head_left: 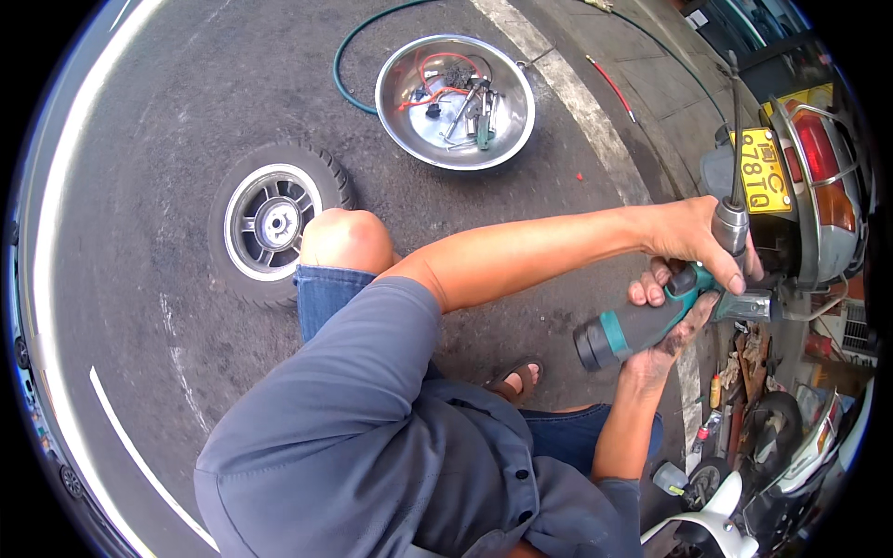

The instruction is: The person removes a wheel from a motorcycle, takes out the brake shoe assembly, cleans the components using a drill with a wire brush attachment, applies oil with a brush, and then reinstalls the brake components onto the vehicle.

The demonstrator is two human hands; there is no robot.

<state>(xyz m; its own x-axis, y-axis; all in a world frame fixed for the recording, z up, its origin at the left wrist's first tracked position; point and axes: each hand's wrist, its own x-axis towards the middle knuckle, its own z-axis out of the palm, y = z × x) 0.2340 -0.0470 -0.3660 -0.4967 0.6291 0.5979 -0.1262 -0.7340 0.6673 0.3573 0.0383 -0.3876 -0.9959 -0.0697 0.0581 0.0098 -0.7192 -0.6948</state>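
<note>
A cordless drill (616, 337) with a dark and teal body is held out to the right, near the back of a parked scooter. Its metal chuck (730, 223) carries a long thin bit (738, 139) that points toward the far side. My left hand (690, 232) is closed around the chuck, thumb along its near side. From below, my right hand (684, 327) wraps the drill's body, its fingertips showing over the top. Dark smudges mark the right fingers. Beside that hand a silvery block-shaped part (747, 307) sticks out; I cannot tell what it is.
A scooter wheel with tyre (223, 244) lies flat by my left knee. Ahead, a steel bowl (386, 112) holds tools and red cord, beside a green hose (346, 60). The scooter's tail (819, 200) stands at right; tyres (777, 418) and a white scooter (716, 521) are lower right.
</note>
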